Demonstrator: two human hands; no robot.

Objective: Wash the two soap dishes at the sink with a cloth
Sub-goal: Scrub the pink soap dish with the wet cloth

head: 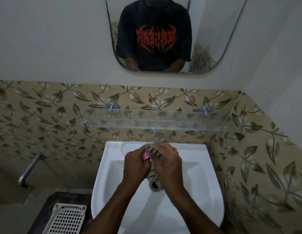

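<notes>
Over the white sink (197, 166) both hands meet under the tap (158, 137). My left hand (136, 164) is closed around a pink soap dish (146, 155), of which only a small part shows between the fingers. My right hand (167, 166) grips a striped grey cloth (154, 152) and presses it against the dish. The cloth's loose end (154, 178) hangs down between the hands towards the drain (154, 185). A second soap dish is not visible. I cannot tell whether water is running.
A glass shelf (157, 120) on two metal mounts juts from the leaf-patterned tiles just above the tap. A white perforated plastic basket (66, 218) stands on a dark surface at the lower left. A metal pipe (28, 169) sticks out at the left. A mirror (163, 39) hangs above.
</notes>
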